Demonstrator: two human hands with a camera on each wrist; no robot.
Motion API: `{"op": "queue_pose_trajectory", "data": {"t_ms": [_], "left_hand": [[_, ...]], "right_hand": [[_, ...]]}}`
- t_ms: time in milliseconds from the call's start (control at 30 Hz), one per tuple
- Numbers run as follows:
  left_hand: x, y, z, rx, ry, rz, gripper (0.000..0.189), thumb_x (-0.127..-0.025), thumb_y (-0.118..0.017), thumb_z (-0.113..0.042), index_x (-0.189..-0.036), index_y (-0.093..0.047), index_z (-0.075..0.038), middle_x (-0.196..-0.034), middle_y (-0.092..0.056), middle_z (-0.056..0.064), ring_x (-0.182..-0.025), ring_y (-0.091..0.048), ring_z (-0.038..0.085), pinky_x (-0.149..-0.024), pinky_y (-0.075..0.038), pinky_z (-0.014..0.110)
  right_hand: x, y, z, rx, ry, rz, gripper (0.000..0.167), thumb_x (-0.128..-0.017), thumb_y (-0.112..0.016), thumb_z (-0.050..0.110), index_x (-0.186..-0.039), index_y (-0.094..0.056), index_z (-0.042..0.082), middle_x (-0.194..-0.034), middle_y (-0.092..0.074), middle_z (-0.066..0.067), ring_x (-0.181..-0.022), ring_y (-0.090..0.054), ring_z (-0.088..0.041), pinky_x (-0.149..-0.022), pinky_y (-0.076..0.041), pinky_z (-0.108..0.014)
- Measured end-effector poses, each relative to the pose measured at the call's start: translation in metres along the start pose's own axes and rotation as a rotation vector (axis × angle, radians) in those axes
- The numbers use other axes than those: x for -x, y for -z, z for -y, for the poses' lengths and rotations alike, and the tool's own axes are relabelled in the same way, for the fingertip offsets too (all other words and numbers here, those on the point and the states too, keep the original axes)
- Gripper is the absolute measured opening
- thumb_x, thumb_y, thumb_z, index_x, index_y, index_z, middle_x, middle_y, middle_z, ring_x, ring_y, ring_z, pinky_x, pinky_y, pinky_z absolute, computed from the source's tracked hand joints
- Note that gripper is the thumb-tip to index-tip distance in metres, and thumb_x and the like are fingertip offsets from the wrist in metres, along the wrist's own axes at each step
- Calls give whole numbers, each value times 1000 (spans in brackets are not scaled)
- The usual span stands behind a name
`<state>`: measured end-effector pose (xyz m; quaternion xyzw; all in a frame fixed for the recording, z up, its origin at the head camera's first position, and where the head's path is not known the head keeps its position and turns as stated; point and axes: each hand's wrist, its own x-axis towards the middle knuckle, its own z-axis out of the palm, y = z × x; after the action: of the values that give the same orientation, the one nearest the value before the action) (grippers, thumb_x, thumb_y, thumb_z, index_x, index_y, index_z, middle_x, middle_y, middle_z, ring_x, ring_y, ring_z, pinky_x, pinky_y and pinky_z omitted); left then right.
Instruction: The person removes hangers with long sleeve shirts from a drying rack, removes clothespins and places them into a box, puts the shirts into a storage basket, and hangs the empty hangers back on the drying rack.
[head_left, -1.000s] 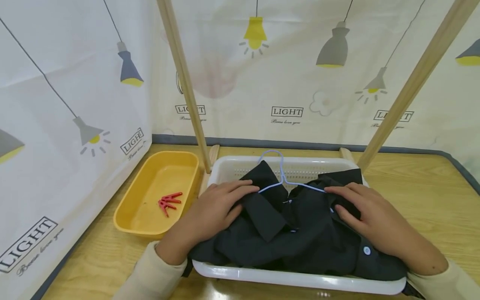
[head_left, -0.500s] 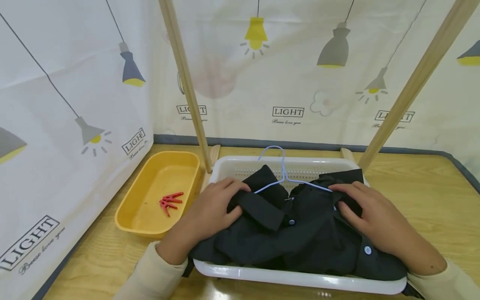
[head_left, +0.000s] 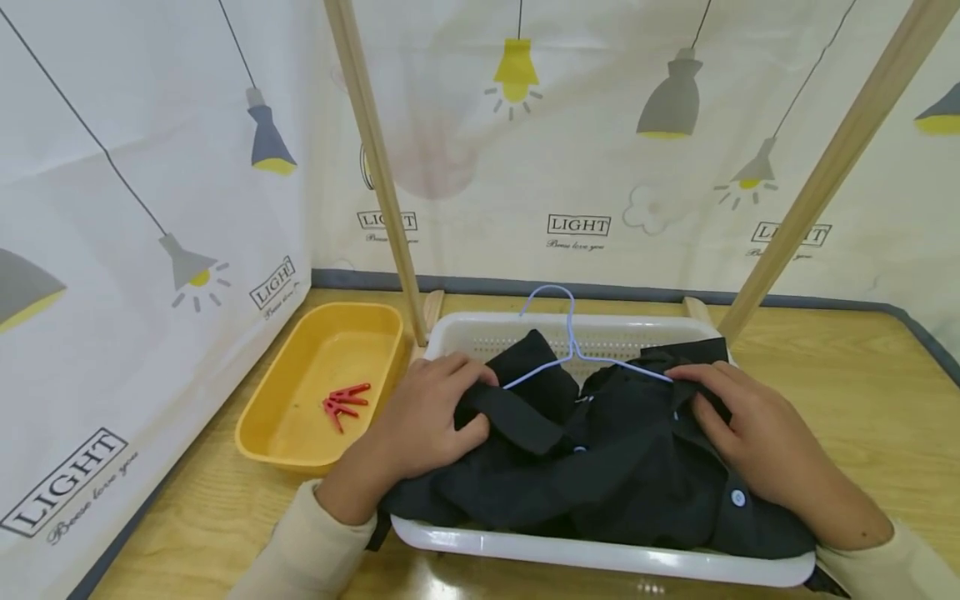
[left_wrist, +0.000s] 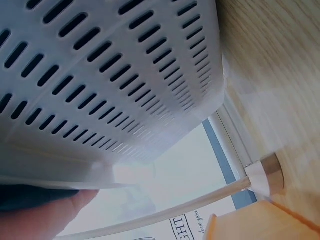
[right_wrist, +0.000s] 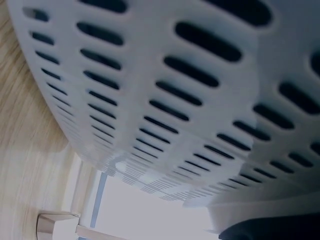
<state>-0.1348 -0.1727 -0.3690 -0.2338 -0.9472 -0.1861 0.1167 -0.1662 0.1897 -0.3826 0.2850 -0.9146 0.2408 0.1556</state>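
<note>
A black button-up shirt (head_left: 630, 475) lies bunched in the white basket (head_left: 525, 546). A light-blue wire hanger (head_left: 572, 333) is partly inside it, with its hook and upper arms showing and the arm ends hidden by cloth and fingers. My left hand (head_left: 431, 417) grips the shirt near the hanger's left arm, fingers curled and thumb below. My right hand (head_left: 757, 433) pinches cloth at the end of the hanger's right arm. The left wrist view shows part of the left hand (left_wrist: 47, 220) against dark cloth under the basket's rim.
A yellow tub (head_left: 281, 408) with red clothespins (head_left: 347, 402) stands left of the basket. Two wooden poles (head_left: 378, 167) rise behind the basket, one on each side. A printed curtain (head_left: 465, 242) closes off the back and left of the wooden table (head_left: 847, 375).
My left hand has moved slightly left and its fingers have curled onto the shirt. My right hand has shifted slightly right. The hanger's hook has risen a little.
</note>
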Motion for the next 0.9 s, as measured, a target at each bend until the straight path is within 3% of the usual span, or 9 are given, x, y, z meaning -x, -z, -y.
{"op": "queue_pose_trajectory", "data": {"t_ms": [200, 333, 433, 500, 567, 667, 767, 900], "left_hand": [[2, -1, 2, 20, -24, 48, 40, -85, -62, -41, -119, -62, -20, -118, -65, -4, -109, -59, 14, -92, -46, 39], [2, 0, 3, 54, -23, 68, 51, -86, -64, -57, -123, -60, -23, -122, -65, -5, -111, -60, 12, -92, -45, 38], [2, 1, 3, 87, -28, 70, 68, -86, -50, -78, -128, -59, -25, -127, -64, -5, -115, -59, 13, -93, -45, 39], [2, 1, 4, 113, -32, 70, 75, -88, -38, -82, -131, -58, -24, -130, -64, -3, -119, -58, 15, -95, -45, 41], [2, 1, 4, 133, -24, 68, 73, -93, -32, -78, -130, -60, -22, -130, -64, -2, -120, -59, 16, -99, -46, 43], [2, 0, 4, 138, 0, 53, 50, -102, -41, -58, -122, -65, -20, -123, -68, -1, -115, -61, 17, -101, -46, 43], [1, 0, 2, 123, 26, 23, 32, -102, -50, -43, -112, -69, -19, -111, -71, -3, -105, -64, 16, -98, -48, 40], [-1, 0, 1, 109, 31, -6, 28, -102, -52, -40, -105, -71, -19, -102, -71, -4, -97, -65, 15, -94, -50, 37]], "right_hand": [[0, -1, 0, -15, 0, 0, 36, -93, -63, 0, -126, -64, 14, -115, -69, -9, -103, -67, -30, -80, -51, -54], [1, -1, 0, -4, 8, -18, 39, -92, -64, -1, -127, -64, 16, -114, -69, -8, -99, -67, -26, -76, -50, -50], [0, -1, 0, -1, 14, -32, 40, -91, -65, -2, -127, -64, 16, -114, -69, -7, -98, -66, -26, -75, -50, -49], [0, -1, 0, -12, 7, -26, 40, -91, -64, -2, -127, -64, 16, -116, -69, -9, -102, -67, -29, -78, -50, -52], [1, 0, 0, -20, 0, -15, 39, -91, -64, -2, -126, -64, 15, -117, -69, -11, -104, -67, -32, -79, -50, -54], [1, -1, 0, -19, 0, -16, 39, -91, -64, -1, -126, -64, 15, -117, -69, -10, -105, -66, -32, -80, -50, -54], [0, -1, -1, -19, 10, -27, 39, -91, -64, -2, -127, -64, 15, -118, -68, -10, -106, -66, -31, -80, -49, -53], [0, -1, -2, -22, 11, -29, 39, -92, -64, -2, -127, -64, 15, -118, -69, -10, -106, -66, -31, -80, -49, -52]]}}
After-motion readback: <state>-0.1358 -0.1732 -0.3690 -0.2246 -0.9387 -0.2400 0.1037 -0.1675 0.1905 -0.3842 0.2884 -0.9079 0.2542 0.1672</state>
